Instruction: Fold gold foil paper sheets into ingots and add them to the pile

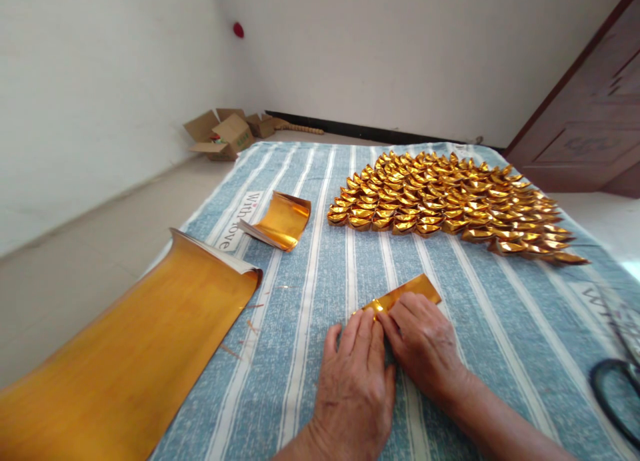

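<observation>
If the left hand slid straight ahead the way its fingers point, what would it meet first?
The left hand already touches the folded gold strip. Beyond that comes bare striped cloth, then probably the near edge of the folded gold pieces; depth is uncertain.
</observation>
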A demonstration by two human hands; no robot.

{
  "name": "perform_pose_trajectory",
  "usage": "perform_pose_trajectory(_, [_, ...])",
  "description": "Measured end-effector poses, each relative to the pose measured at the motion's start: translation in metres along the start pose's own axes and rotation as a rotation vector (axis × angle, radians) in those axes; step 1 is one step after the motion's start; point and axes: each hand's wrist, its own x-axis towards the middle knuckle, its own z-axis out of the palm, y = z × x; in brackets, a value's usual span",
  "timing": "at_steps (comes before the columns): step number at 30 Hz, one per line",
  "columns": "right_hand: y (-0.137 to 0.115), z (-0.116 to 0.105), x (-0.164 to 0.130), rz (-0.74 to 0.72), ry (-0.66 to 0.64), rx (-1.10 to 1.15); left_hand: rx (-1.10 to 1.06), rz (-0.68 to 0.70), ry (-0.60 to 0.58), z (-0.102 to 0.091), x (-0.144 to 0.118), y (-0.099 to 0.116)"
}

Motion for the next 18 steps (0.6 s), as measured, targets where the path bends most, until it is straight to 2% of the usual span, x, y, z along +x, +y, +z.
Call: perform_pose_trajectory(18, [0.0005,0.0024,-0.0017,0.012,0.014,-0.017,-0.017,-0.033,-0.064,-0.0018,0.0020,0.0011])
